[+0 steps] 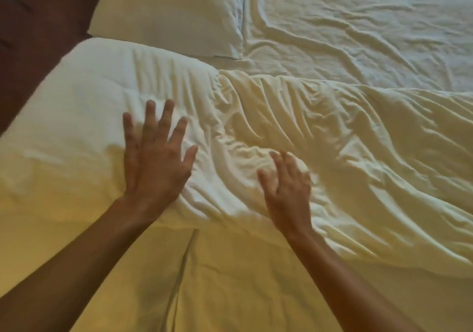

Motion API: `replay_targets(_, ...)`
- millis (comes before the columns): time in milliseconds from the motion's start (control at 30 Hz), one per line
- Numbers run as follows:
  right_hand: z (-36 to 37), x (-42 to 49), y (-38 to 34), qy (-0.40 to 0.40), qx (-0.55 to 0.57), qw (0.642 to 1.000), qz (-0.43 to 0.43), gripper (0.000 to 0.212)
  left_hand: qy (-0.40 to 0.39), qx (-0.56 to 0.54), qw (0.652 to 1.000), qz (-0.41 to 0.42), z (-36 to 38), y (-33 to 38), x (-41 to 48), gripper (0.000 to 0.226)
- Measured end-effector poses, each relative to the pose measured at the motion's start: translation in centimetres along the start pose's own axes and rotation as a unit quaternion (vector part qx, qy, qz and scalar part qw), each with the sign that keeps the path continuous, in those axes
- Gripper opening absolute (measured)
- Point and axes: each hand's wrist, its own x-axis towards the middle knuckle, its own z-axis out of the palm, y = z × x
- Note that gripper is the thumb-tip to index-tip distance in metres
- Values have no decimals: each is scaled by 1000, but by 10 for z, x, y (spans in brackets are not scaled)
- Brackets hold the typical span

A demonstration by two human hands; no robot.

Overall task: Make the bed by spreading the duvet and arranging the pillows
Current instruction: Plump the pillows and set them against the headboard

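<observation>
**Wrinkles (245, 116) slanting down from pillow (166, 11)**

Left hand (156, 162) flat on duvet (76, 178) below pillow, fingers spread wide, on smoother cloth. Wrinkle band next, long axis from pillow's near corner toward person, lying between hands. Right hand (286, 188) below and right of pillow, nearer band, fingers bent over bunched fold; grip impossible to tell. Likely next: smoothing rightward across folds, away from pillow.

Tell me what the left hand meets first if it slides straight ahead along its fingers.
The left hand would cross smoother duvet to its top edge, then probably reach the pillow; depth there is unclear.
</observation>
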Motion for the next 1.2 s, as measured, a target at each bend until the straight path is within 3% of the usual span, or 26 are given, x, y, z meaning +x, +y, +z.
replay_targets(67, 27, -10, -29, -54, -17, 997, -49, 62, -52, 2, 998, -26, 14, -44, -3, 70)
replay_targets(133, 51, -15, -29, -91, -79, 993, -23, 64, -86, -37, 995, -41, 31, -70, -13, 75)
replay_targets(267, 68, -13, -5, -51, -138, 984, 105, 59, -92, -103, 989, -60, 50, -65, -25, 77)
replay_targets(333, 67, -5, -7, 11, -139, 982, 128, 52, -86, -133, 982, -99, 41, -58, -14, 67)
replay_targets(433, 54, 27, -34, 147, -67, 981, 109, 46, 15, -140, 981, -130, 14, -49, 19, 50)
replay_targets(500, 46, 60, -57, 169, -37, 984, 31, 42, 86, -146, 981, -92, 6, -44, 55, 42)
replay_targets(600, 39, 120, -88, 152, -37, 987, -29, 42, 77, -131, 988, -28, 8, -41, 123, 44)
replay_targets(733, 46, 190, -106, 73, -115, 988, -70, 52, -72, -80, 994, -10, 46, -58, 194, 56)
replay_targets(867, 62, 214, -72, -34, -174, 984, 17, 62, -117, -31, 991, -62, 89, -98, 195, 81)
replay_targets(1100, 56, 212, -14, -30, -240, 967, 82, 62, -126, -83, 974, -168, 109, -110, 179, 86)
replay_targets(1200, 49, 204, -44, 28, -129, 985, 113, 61, -99, -135, 970, -178, 79, -100, 182, 71)
